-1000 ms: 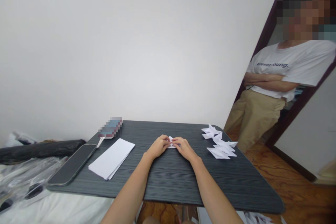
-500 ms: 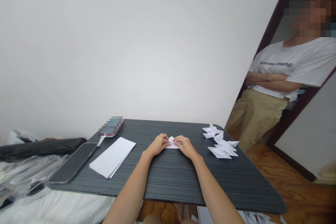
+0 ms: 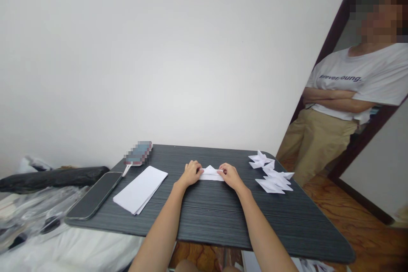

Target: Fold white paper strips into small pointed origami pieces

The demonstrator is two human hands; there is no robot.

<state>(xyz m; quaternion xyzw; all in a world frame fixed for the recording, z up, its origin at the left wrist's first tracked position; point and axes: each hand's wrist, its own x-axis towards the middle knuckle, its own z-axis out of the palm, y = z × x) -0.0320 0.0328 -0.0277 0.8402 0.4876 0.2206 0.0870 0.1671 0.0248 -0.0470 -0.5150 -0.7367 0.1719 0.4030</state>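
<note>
Far L: black roll, w/ clear plastic in front, both off the dark surface. Then dark-screened phone at L edge, blurred device beyond it, & white paper stack just R of phone. L hand: grip closed, thumb & fingers pinching L end of folded sheet, which is mid-surface, strip on near side, small peak on far side. R hand: grip likewise closed, on its R end. Step in hand, prob.: pressing a fold along the strip. Next move, I'd judge, calls for keeping both ends level & creasing evenly. Farther R: pointed folded-paper pieces, apart from R hand; overlapping, exact no. unclear. Far R: person standing, arms crossed.
</note>
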